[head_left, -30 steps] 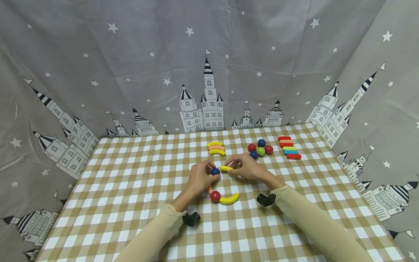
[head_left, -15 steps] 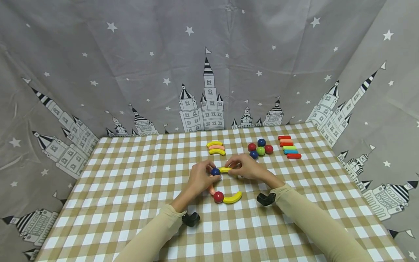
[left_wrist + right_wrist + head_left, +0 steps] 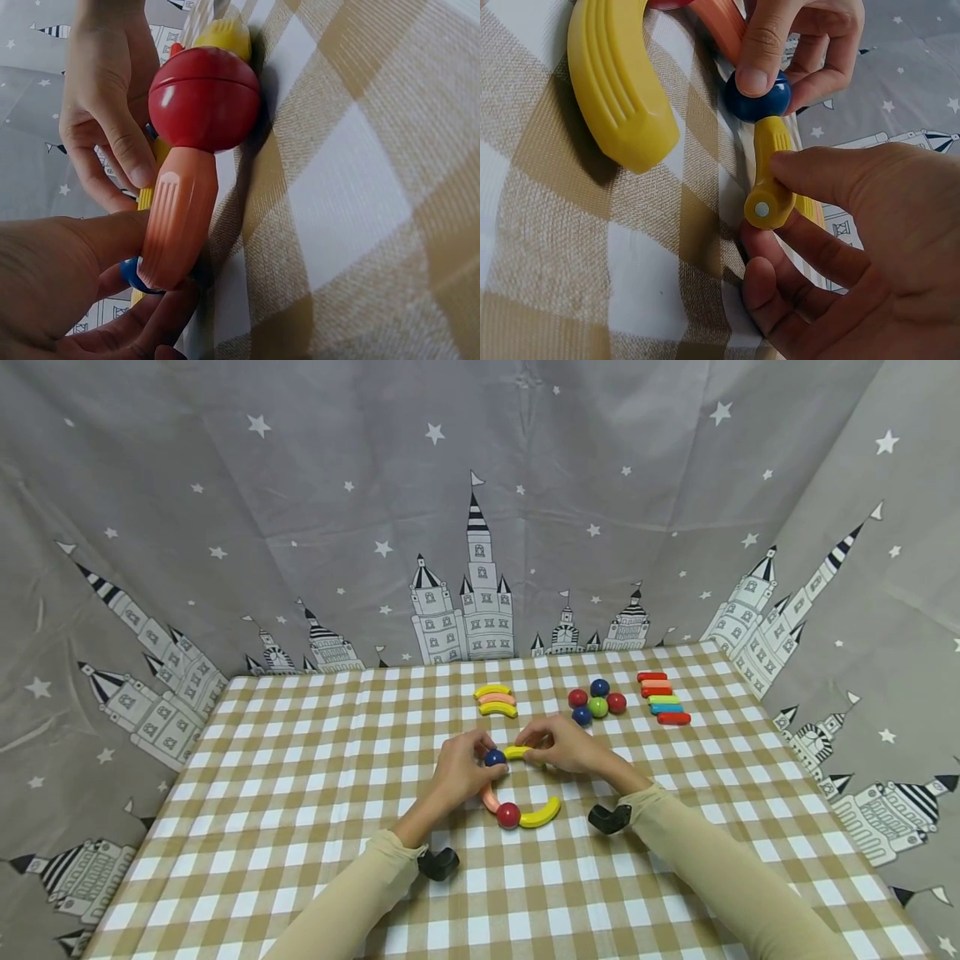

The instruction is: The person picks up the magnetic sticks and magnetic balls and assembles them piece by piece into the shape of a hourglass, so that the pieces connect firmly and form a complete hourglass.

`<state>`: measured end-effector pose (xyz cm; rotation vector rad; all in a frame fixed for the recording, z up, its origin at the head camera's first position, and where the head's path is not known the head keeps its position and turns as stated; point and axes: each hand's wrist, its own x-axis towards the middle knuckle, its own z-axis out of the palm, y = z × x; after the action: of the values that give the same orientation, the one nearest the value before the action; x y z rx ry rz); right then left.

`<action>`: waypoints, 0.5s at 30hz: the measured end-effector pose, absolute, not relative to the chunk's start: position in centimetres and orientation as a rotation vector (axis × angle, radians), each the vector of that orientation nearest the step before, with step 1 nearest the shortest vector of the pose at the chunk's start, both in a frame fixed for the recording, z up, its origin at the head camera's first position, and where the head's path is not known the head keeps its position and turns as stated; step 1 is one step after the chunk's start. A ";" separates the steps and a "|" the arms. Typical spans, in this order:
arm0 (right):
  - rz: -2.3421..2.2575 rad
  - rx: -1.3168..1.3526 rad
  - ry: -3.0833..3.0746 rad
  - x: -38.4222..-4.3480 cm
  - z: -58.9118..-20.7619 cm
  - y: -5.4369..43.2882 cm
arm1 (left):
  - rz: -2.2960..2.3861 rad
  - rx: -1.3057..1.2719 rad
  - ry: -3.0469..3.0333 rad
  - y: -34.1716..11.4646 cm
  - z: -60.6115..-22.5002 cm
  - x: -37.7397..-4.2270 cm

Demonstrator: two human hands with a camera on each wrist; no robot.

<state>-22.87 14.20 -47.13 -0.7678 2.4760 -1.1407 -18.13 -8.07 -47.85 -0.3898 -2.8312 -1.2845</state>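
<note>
My left hand [image 3: 459, 770] pinches a dark blue ball [image 3: 759, 99] between thumb and fingers. With thumb and fingers, my right hand [image 3: 567, 745] grips a short curved yellow bar [image 3: 771, 150] that has a pale round dot on its near end. The bar's far end touches the blue ball. From the ball, a curved orange bar [image 3: 180, 217] runs to a glossy red ball [image 3: 507, 815], which touches a second curved yellow bar [image 3: 541, 812]. Together these pieces form an arc with a gap on its right side. The left fingers partly cover the orange bar in the head view.
A checked cloth [image 3: 300, 827] covers the table. Farther back lie several curved bars [image 3: 496, 699], a cluster of red, blue and green balls [image 3: 597, 707], and a row of straight coloured bars [image 3: 663, 698] at the right. A grey castle-print curtain [image 3: 337, 527] stands behind.
The yellow bar in my right hand has moved left and come against the blue ball. The red ball and front yellow bar have swung to the right, and the yellow bar is more tilted.
</note>
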 end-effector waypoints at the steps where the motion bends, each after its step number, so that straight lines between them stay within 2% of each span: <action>1: -1.140 -0.762 2.477 -22.8 -47.1 14.2 | -1.288 -0.390 -2.830 -8.1 -47.9 -18.1; 15: -1.120 -0.688 2.586 -21.8 -46.6 16.2 | -1.312 -0.359 -2.856 -8.1 -48.0 -18.3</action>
<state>-21.82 16.17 -46.61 -0.6885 2.5864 -1.1195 -18.31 -8.11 -48.00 -0.3592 -2.8562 -1.3122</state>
